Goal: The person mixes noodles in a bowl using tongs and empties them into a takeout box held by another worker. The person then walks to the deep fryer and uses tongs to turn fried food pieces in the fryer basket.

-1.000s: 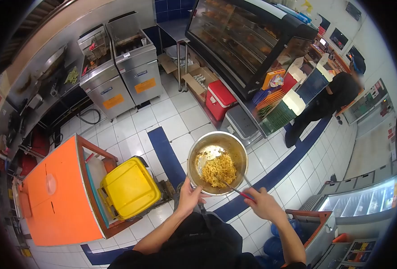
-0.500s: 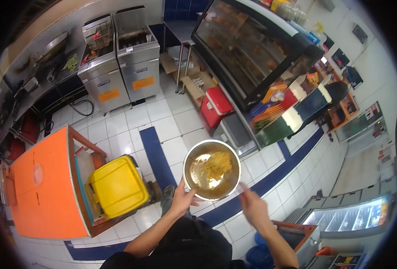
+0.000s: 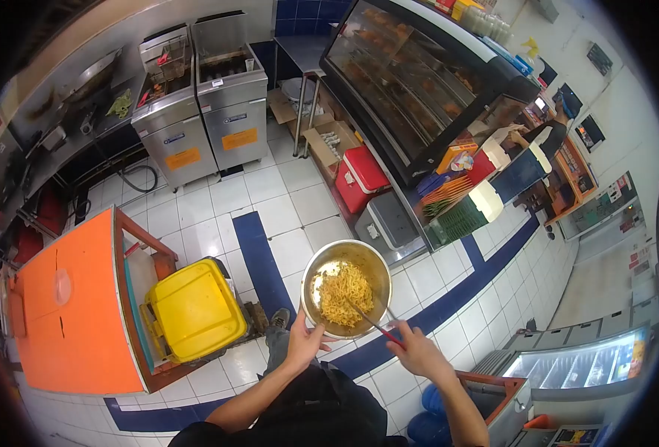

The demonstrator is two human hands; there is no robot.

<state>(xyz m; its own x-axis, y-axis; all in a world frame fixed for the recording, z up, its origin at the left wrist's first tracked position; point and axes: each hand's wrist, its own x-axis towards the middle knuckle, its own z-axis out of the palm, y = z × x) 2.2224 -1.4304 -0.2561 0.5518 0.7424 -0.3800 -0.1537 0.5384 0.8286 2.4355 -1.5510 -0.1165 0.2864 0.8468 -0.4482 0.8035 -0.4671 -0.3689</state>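
A round metal bowl (image 3: pixel 381 266) holds a heap of yellow noodles (image 3: pixel 342 295). My left hand (image 3: pixel 305 344) grips the bowl's lower left rim, thumb over the edge. Below and to the right of the bowl, my right hand (image 3: pixel 417 350) is closed around a thin utensil (image 3: pixel 376 325) with a red handle. The utensil's tip rests in the noodles. A second thin metallic piece sticks up between my right hand and the bowl's rim; whether it belongs to the same utensil I cannot tell.
A yellow-lidded bin (image 3: pixel 197 310) stands beside an orange counter (image 3: pixel 83 305) on the left. Two steel fryers (image 3: pixel 232 112) are at the back. A glass display case (image 3: pixel 404 71), a red cooler (image 3: pixel 360 177) and a grey cooler (image 3: pixel 393 220) line the right. Another person (image 3: pixel 553 136) is beyond.
My right hand has moved slightly left and down, and its utensil now shows clearly in the noodles. The noodle heap has spread toward the bowl's middle. At the far right, a person has come into clearer view.
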